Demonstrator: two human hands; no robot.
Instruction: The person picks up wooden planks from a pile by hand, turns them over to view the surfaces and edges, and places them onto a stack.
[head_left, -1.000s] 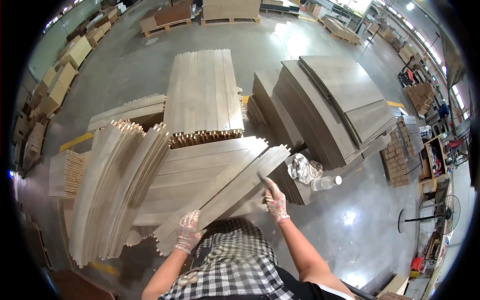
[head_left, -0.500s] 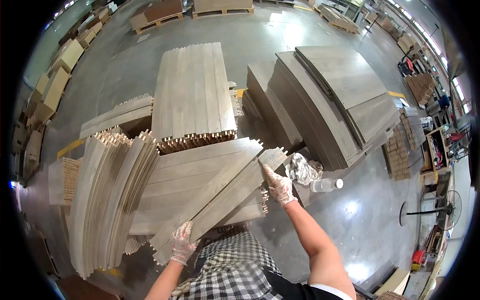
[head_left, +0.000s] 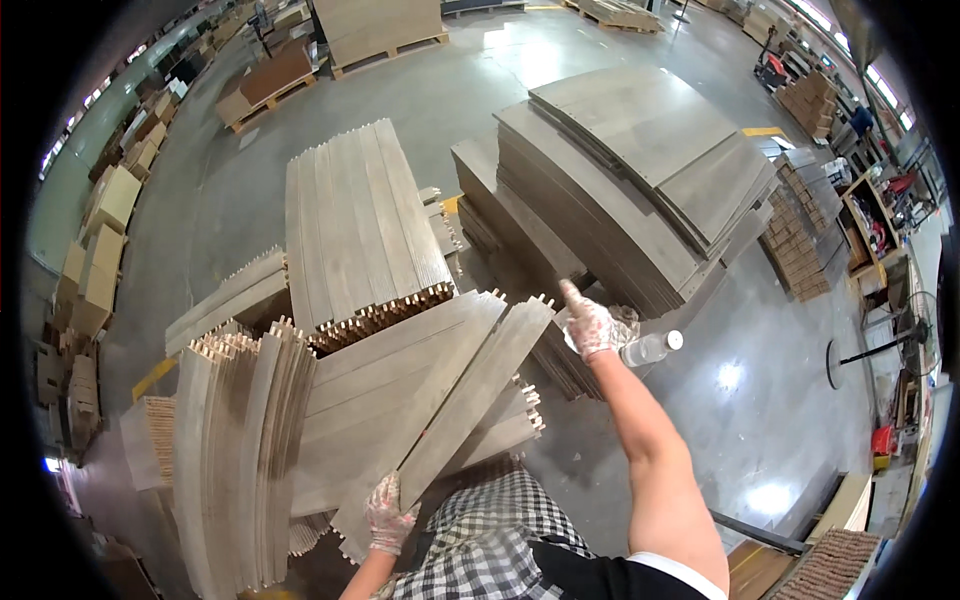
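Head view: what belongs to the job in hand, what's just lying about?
Likely in the job:
front plank, touched by the left hand
plank beside it
plank stack behind

Probably just lying about:
clear bottle
standing fan
tan boxes, far left

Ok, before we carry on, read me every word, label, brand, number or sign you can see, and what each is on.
None can be read.
Grey wooden slat at the left gloved hand: no lettering shows.
Clear plastic bottle by the right gloved hand: no text can be made out.
Tan boxes at far left: too small and blurred to tell.
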